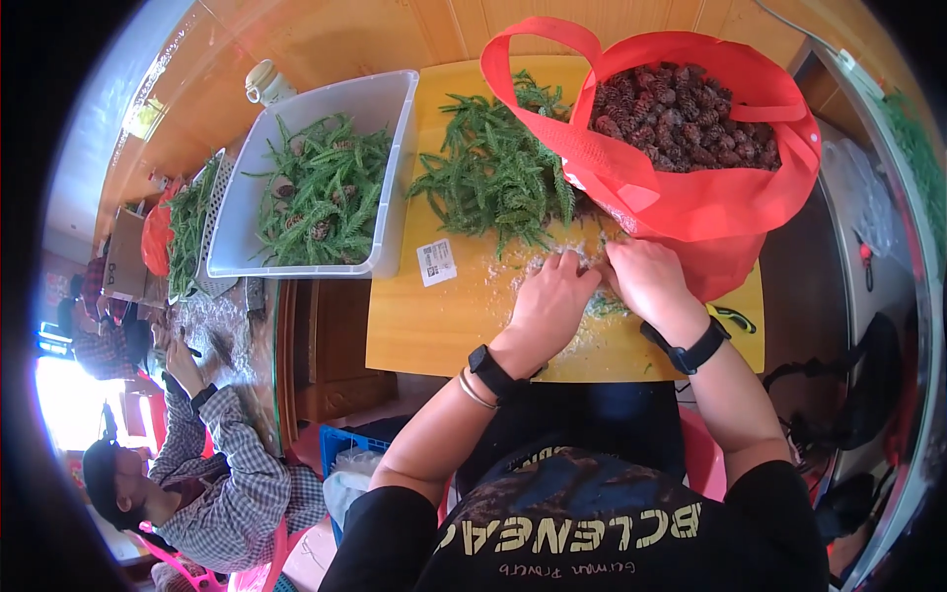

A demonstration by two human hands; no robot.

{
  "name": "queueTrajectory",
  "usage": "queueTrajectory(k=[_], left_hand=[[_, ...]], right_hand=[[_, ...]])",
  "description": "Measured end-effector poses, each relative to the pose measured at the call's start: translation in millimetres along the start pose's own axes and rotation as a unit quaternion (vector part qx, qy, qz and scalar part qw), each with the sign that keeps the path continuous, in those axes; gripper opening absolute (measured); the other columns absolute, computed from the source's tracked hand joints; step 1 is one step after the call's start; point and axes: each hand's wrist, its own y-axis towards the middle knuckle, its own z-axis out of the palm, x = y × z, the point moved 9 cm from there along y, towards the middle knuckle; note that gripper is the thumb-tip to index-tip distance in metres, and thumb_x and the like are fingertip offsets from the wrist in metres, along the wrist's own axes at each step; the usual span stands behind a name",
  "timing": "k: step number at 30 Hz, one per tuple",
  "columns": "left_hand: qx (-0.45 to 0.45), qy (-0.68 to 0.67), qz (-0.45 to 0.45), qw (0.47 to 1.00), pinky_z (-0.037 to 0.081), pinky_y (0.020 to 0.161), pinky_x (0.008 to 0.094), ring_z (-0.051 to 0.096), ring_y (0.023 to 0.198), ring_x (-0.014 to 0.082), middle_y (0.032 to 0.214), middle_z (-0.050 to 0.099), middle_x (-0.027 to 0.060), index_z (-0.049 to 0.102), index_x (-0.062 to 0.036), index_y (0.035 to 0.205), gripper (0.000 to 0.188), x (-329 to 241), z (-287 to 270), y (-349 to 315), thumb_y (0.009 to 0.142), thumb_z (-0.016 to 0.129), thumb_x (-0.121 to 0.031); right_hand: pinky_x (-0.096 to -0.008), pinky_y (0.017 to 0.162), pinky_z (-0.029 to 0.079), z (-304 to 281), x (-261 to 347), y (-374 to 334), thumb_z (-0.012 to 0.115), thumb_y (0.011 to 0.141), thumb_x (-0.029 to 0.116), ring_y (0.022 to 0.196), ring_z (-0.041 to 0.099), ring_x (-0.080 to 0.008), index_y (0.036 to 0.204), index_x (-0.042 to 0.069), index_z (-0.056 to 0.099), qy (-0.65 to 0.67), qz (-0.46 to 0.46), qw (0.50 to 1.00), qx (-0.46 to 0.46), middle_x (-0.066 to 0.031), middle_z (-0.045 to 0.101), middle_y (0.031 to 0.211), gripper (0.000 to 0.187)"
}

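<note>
Over the yellow table [434, 331], my left hand [554, 296] and my right hand [646, 279] meet with fingers bent in a pinch. What they hold is hidden between the fingers and too small to name. White flecks and green bits lie beneath them. Just beyond is a heap of green artificial pine sprigs [503, 183]. An upright red fabric bag [720, 217], full of brown pine cones [681, 118], stands beyond my right hand. To the left, a clear plastic bin [393, 183] contains more sprigs with several pine cones among them.
A printed white label [436, 262] lies left of my hands. A tool with a yellow and black handle [735, 318] rests by the right table edge. A lidded jar [266, 83] stands behind the bin. At far left, a person in a checked shirt [242, 483] works at another table.
</note>
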Motion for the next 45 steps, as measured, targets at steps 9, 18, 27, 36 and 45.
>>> queueTrajectory(k=[9,18,27,36,45], left_hand=[[-0.06,-0.083,-0.005,0.995,0.049,0.07,0.0403,0.055,0.084,0.0328,0.084,0.055,0.0114,0.058,-0.0076,0.09,0.021,15.8,-13.5,-8.1,0.07,0.065,-0.01],[-0.043,-0.519,-0.101,0.848,0.047,0.073,0.0224,0.059,0.08,0.0103,0.09,0.061,0.0034,0.056,-0.0043,0.087,0.02,55.0,-20.9,-31.3,0.074,0.07,-0.002],[-0.036,-0.732,-0.113,0.671,0.05,0.074,0.0241,0.06,0.083,0.0111,0.094,0.059,0.0036,0.053,-0.0028,0.113,0.038,48.9,-22.0,-49.5,0.077,0.067,0.0],[-0.112,-0.76,-0.092,0.634,0.052,0.07,0.0255,0.064,0.086,0.0181,0.1,0.063,0.0101,0.055,-0.0016,0.108,0.037,44.1,-36.8,-55.5,0.074,0.07,0.001],[-0.17,-0.724,-0.049,0.667,0.053,0.071,0.0259,0.064,0.085,0.018,0.098,0.062,0.0109,0.053,0.0006,0.11,0.042,34.7,-51.7,-55.3,0.072,0.072,0.0]], right_hand=[[-0.0419,0.058,0.05,6.1,4.4,10.3,0.053,0.076,0.008,0.07,0.063,-0.0317,0.074,0.004,0.058,0.0,-0.009,1.0,0.008,-0.0147,0.061,0.068,0.007],[-0.0431,0.059,0.046,-7.2,-1.5,14.0,0.061,0.074,0.012,0.066,0.059,-0.0321,0.076,0.01,0.056,0.079,0.024,0.997,-0.003,-0.0122,0.059,0.065,0.005],[-0.0425,0.059,0.046,-25.5,9.8,11.6,0.058,0.08,0.011,0.067,0.06,-0.034,0.082,0.009,0.053,0.18,-0.008,0.982,-0.051,-0.0151,0.059,0.069,0.006],[-0.0332,0.06,0.048,-53.0,15.9,-9.6,0.055,0.082,0.002,0.067,0.062,-0.0276,0.095,0.005,0.06,0.323,-0.007,0.946,-0.027,-0.0148,0.061,0.074,0.015],[-0.0288,0.062,0.047,-120.4,60.0,-39.4,0.059,0.077,-0.005,0.068,0.06,-0.0224,0.097,0.005,0.064,0.328,-0.144,0.909,-0.21,-0.0099,0.062,0.078,0.022]])
